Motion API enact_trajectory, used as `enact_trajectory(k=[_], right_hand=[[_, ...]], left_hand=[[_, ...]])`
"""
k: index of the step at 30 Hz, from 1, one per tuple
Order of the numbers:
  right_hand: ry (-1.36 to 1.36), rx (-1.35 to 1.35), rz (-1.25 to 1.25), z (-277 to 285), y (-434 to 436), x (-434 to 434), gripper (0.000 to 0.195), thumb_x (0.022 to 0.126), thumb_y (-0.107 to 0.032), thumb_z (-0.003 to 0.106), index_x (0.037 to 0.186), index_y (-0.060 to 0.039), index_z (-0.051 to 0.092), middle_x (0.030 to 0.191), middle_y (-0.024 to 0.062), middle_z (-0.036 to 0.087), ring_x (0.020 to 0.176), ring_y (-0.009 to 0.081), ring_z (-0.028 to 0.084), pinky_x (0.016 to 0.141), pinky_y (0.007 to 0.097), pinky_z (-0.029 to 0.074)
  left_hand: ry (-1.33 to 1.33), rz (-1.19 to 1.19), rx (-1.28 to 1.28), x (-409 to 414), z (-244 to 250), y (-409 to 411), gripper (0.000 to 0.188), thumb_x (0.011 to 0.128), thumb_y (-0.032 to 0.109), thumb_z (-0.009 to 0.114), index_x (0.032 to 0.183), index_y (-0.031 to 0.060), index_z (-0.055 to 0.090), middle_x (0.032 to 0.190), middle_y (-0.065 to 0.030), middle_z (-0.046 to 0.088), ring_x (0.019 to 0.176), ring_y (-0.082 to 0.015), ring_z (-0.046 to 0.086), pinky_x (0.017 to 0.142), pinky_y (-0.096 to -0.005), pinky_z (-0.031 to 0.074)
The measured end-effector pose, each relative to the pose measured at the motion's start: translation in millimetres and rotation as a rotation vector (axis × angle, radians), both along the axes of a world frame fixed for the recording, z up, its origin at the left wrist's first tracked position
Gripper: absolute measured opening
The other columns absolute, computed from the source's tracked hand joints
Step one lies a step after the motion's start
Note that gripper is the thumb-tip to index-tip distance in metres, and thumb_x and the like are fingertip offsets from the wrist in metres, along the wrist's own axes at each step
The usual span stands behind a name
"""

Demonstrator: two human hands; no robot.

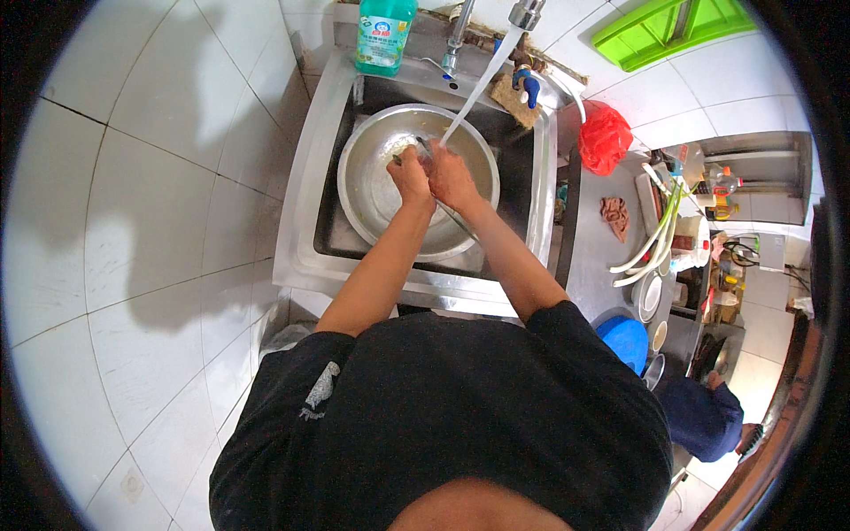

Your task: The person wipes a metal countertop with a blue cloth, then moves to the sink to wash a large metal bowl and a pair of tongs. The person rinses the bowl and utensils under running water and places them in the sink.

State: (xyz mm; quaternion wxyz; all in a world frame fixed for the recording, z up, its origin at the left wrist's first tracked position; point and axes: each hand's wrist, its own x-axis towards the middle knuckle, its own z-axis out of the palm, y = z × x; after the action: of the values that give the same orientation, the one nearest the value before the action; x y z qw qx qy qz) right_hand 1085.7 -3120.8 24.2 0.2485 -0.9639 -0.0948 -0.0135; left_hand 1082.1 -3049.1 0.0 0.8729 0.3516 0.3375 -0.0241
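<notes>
My left hand and my right hand are pressed together over a round metal basin, fingers curled around thin, dark-tipped utensils. Their kind cannot be made out, as my fingers cover most of them. A slim shaft sticks out below my wrists towards the basin's lower right rim. From the faucet a stream of water falls beside my right hand's fingers. The basin rests inside a stainless steel sink.
A green detergent bottle stands at the sink's back left; a sponge lies at its back right. On the right counter are a red plastic bag, a brown cloth and scallions. Another person stands farther right.
</notes>
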Motion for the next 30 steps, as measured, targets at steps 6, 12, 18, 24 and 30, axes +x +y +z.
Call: enact_trajectory(k=[6, 12, 18, 24, 30], right_hand=[[-0.225, 0.255, 0.178, 9.2, 12.4, 43.3, 0.049, 0.073, -0.004, 0.059, 0.121, -0.0061, 0.047, 0.107, 0.0182, 0.052, 0.098, 0.0347, 0.052, 0.083, 0.0408, 0.045], [0.184, -0.160, 0.024, 41.2, -17.4, 22.7, 0.035, 0.082, -0.019, 0.055, 0.115, -0.0086, 0.048, 0.085, 0.0201, 0.061, 0.079, 0.0390, 0.059, 0.068, 0.0477, 0.047], [0.115, 0.330, 0.030, 38.5, -32.7, -5.2, 0.037, 0.082, -0.029, 0.059, 0.106, -0.0017, 0.052, 0.085, 0.0241, 0.061, 0.067, 0.0392, 0.059, 0.065, 0.0477, 0.047], [0.007, 0.106, 0.051, 43.8, -46.3, -32.8, 0.031, 0.085, -0.020, 0.054, 0.110, -0.0019, 0.054, 0.098, 0.0218, 0.061, 0.085, 0.0389, 0.059, 0.075, 0.0428, 0.047], [0.033, 0.354, -0.412, 79.3, -122.9, -97.3, 0.028, 0.087, -0.018, 0.051, 0.112, -0.0054, 0.058, 0.092, 0.0188, 0.063, 0.080, 0.0322, 0.062, 0.072, 0.0381, 0.048]], left_hand=[[-0.030, -0.015, -0.509, 35.7, 1.0, 8.7, 0.040, 0.088, 0.032, 0.032, 0.109, 0.0022, 0.048, 0.110, -0.0142, 0.054, 0.106, -0.0281, 0.051, 0.092, -0.0439, 0.040], [-0.072, 0.035, -0.636, 78.0, 12.6, 106.0, 0.032, 0.082, 0.033, 0.029, 0.071, 0.0078, 0.045, 0.077, -0.0082, 0.054, 0.078, -0.0239, 0.052, 0.079, -0.0480, 0.038], [-0.020, -0.112, -0.704, 82.5, -45.8, 110.3, 0.024, 0.078, 0.024, 0.036, 0.060, 0.0077, 0.041, 0.064, -0.0073, 0.050, 0.063, -0.0193, 0.047, 0.068, -0.0376, 0.039], [0.172, -0.318, -0.662, 44.1, -92.5, 43.7, 0.026, 0.088, 0.024, 0.039, 0.083, 0.0027, 0.054, 0.079, -0.0097, 0.057, 0.081, -0.0238, 0.055, 0.080, -0.0440, 0.043], [0.118, -0.605, 0.313, 47.9, -17.1, 32.1, 0.040, 0.092, 0.033, 0.041, 0.122, 0.0078, 0.047, 0.109, -0.0104, 0.054, 0.105, -0.0228, 0.050, 0.093, -0.0425, 0.036]])
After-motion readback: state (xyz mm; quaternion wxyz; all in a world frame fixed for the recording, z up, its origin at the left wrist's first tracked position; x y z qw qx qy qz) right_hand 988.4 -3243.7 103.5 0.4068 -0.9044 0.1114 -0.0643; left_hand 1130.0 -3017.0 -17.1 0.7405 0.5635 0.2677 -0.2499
